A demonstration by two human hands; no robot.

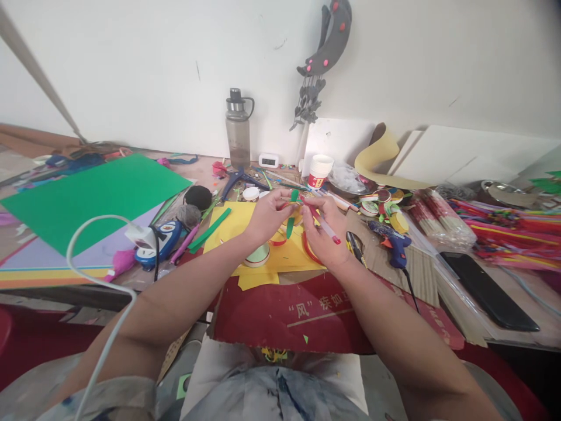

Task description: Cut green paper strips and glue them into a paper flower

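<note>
My left hand (270, 215) pinches a small green strip (290, 227) between thumb and fingers. In my right hand (323, 237) is a pen with a clear barrel and red ends (325, 225), its tip side turned toward the green strip. Both hands are close together above a yellow sheet (221, 225). Under my left hand stands a small paper cup piece (258, 256), partly hidden by the wrist. A red ring (308, 248) lies by my right hand, mostly covered by it.
A red board (280, 310) lies along the near edge. To the right are a blue glue gun (397, 248), a cutter (356, 248) and a black phone (488, 289). A green sheet (96, 199) and a white cable (72, 251) are at left. A bottle (238, 137) stands behind.
</note>
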